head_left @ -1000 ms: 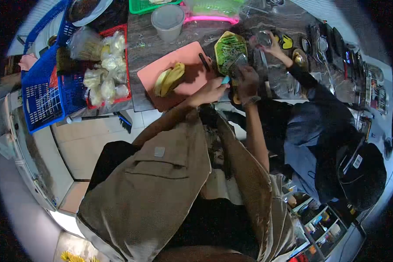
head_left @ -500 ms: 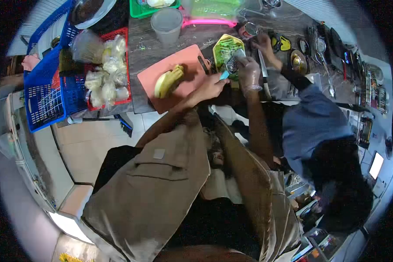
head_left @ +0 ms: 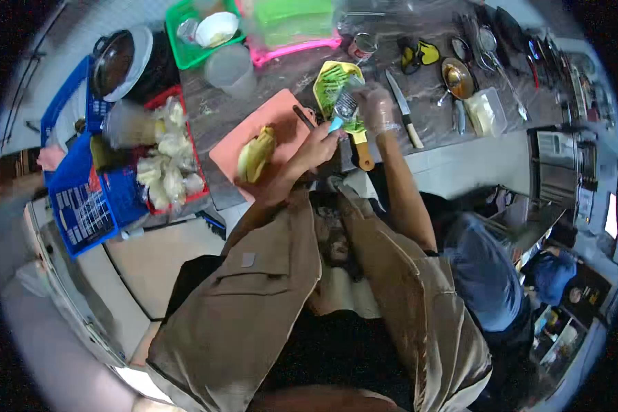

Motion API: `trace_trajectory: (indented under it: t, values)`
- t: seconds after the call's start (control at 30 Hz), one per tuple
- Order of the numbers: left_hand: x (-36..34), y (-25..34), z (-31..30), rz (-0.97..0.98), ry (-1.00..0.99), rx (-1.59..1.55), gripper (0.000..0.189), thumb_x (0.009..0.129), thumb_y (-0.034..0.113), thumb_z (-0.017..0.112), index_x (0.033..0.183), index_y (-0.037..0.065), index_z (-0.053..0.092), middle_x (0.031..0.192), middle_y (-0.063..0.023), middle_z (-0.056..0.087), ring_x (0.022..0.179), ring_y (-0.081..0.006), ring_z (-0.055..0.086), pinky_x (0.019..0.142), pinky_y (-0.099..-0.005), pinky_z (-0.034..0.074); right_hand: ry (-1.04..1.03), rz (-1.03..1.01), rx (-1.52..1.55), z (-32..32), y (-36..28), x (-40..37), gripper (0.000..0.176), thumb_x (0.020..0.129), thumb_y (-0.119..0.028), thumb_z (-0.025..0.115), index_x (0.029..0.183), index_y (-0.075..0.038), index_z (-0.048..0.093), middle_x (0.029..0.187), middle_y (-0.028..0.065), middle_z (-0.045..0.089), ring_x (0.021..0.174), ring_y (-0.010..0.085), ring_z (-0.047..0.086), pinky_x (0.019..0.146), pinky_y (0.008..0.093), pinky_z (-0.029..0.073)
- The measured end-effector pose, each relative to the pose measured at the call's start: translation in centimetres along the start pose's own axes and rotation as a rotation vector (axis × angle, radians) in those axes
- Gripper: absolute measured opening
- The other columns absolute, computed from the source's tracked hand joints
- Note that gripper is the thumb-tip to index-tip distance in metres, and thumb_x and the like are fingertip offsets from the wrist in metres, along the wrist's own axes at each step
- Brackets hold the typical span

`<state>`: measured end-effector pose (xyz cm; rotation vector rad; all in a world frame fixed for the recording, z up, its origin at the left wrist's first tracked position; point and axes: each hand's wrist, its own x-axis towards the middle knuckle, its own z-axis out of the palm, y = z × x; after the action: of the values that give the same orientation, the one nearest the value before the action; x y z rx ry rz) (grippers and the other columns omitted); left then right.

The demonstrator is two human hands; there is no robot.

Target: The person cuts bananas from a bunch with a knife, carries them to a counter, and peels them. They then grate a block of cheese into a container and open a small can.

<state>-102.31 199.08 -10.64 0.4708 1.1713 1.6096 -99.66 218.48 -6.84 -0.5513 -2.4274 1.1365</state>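
My left hand (head_left: 321, 145) is closed round the blue handle of a metal grater (head_left: 345, 106), which is tilted over a yellow tray (head_left: 357, 71). Green shreds or strips (head_left: 332, 84) lie in the tray. My right hand (head_left: 376, 110), in a clear glove, is just right of the grater; its fingers are smeared by motion, and anything in them is hidden. A wooden handle (head_left: 364, 156) sticks out below the tray. Left of my hands, a pale yellow-green, partly peeled piece of produce (head_left: 257, 156) rests on a pink cutting board (head_left: 230, 141), with a dark-handled knife (head_left: 303, 117) at the board's right edge.
A knife (head_left: 405, 110), an opened can (head_left: 362, 46), a sauce bowl (head_left: 456, 79) and a plastic container (head_left: 486, 113) stand to the right. On the left are a red basket (head_left: 198, 175) of bagged food and a blue crate (head_left: 82, 206). A person in a blue shirt (head_left: 484, 268) is at my right.
The view has shifted. The co-worker's arm, which reached over the counter by the knife and can, has withdrawn. My left hand keeps the grater over the tray; my right hand is still beside it.
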Motion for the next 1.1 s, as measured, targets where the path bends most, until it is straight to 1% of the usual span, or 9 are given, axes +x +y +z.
trace_trajectory:
  t: [0.07, 0.27, 0.33, 0.47, 0.63, 0.7, 0.83, 0.9, 1.1]
  values:
    - [0.3, 0.4, 0.1, 0.056, 0.044, 0.071, 0.016, 0.101, 0.017, 0.043, 0.103, 0.005, 0.055, 0.055, 0.0082, 0.035, 0.041, -0.0037, 0.036, 0.038, -0.0227, 0.027, 0.063, -0.251, -0.302, 0.7, 0.3, -0.5, 0.014, 0.078, -0.011, 0.066, 0.09, -0.007, 0.072, 0.087, 0.0175, 0.066, 0.083, 0.0346, 0.063, 0.073, 0.0408, 0.051]
    - [0.5, 0.7, 0.2, -0.052, -0.011, 0.171, 0.021, 0.101, 0.019, 0.042, 0.108, 0.004, 0.055, 0.058, 0.0064, 0.036, 0.045, -0.0044, 0.038, 0.041, -0.0224, 0.029, 0.111, -0.114, -0.203, -0.6, 1.0, 0.3, 0.015, 0.079, -0.01, 0.066, 0.093, -0.007, 0.071, 0.082, 0.0171, 0.065, 0.074, 0.0371, 0.062, 0.069, 0.0422, 0.05]
    - [1.3, -0.8, -0.9, -0.082, 0.042, 0.162, 0.023, 0.101, 0.019, 0.042, 0.111, 0.003, 0.055, 0.058, 0.0053, 0.037, 0.047, -0.0048, 0.038, 0.043, -0.0225, 0.029, 0.125, -0.189, -0.344, -0.9, 2.4, -0.1, 0.036, 0.071, -0.003, 0.065, 0.107, -0.009, 0.066, 0.099, 0.0199, 0.065, 0.091, 0.0384, 0.062, 0.08, 0.0438, 0.051]
    - [0.8, 1.8, 0.2, 0.016, -0.008, 0.192, 0.027, 0.101, 0.026, 0.044, 0.108, 0.004, 0.058, 0.058, 0.005, 0.039, 0.047, -0.006, 0.038, 0.043, -0.0224, 0.029, 0.043, -0.13, -0.302, -2.3, 0.0, -1.0, 0.031, 0.076, -0.013, 0.065, 0.106, -0.006, 0.064, 0.104, 0.0217, 0.061, 0.098, 0.0373, 0.058, 0.085, 0.0438, 0.049]
    - [0.0, -2.5, -3.7, -0.431, 0.213, -0.009, 0.025, 0.099, 0.03, 0.048, 0.113, 0.01, 0.055, 0.059, 0.0045, 0.04, 0.043, -0.0076, 0.037, 0.039, -0.0217, 0.027, 0.149, -0.202, -0.36, 0.0, 0.4, -2.7, 0.041, 0.08, -0.02, 0.062, 0.12, -0.014, 0.059, 0.11, 0.0167, 0.06, 0.105, 0.0361, 0.054, 0.093, 0.0459, 0.044]
    - [2.0, -2.9, -3.0, -0.594, 0.159, -0.014, 0.025, 0.099, 0.03, 0.049, 0.115, 0.011, 0.054, 0.059, 0.0041, 0.04, 0.042, -0.0075, 0.036, 0.037, -0.0216, 0.026, 0.078, 0.017, -0.224, -3.8, -5.8, -3.1, 0.022, 0.078, -0.015, 0.06, 0.098, -0.009, 0.067, 0.1, 0.0184, 0.062, 0.098, 0.0368, 0.057, 0.082, 0.0481, 0.047]
    - [1.4, -0.3, -2.9, -0.382, -0.08, 0.075, 0.027, 0.099, 0.03, 0.049, 0.119, 0.011, 0.052, 0.059, 0.0035, 0.039, 0.041, -0.0069, 0.035, 0.036, -0.0213, 0.024, 0.12, 0.116, -0.06, -1.2, -1.5, -4.7, 0.023, 0.079, -0.017, 0.06, 0.098, -0.006, 0.066, 0.104, 0.0192, 0.061, 0.102, 0.0375, 0.057, 0.086, 0.048, 0.047]
    - [1.2, 1.2, -3.2, -0.246, -0.131, 0.084, 0.028, 0.099, 0.03, 0.049, 0.121, 0.011, 0.051, 0.059, 0.0031, 0.038, 0.041, -0.0065, 0.034, 0.036, -0.0212, 0.023, 0.377, -0.158, -0.16, -1.9, -2.4, -5.8, 0.028, 0.082, -0.017, 0.058, 0.107, -0.005, 0.063, 0.111, 0.0185, 0.059, 0.105, 0.0371, 0.057, 0.09, 0.0456, 0.046]
    - [0.5, 3.4, 1.0, -0.346, -0.092, 0.093, 0.027, 0.099, 0.027, 0.049, 0.12, 0.011, 0.052, 0.06, 0.004, 0.035, 0.041, -0.0063, 0.03, 0.037, -0.0212, 0.022, 0.625, 0.079, -0.107, -4.5, -3.0, -15.8, 0.028, 0.091, -0.023, 0.055, 0.109, -0.004, 0.062, 0.111, 0.0164, 0.061, 0.104, 0.0345, 0.058, 0.09, 0.0417, 0.046]
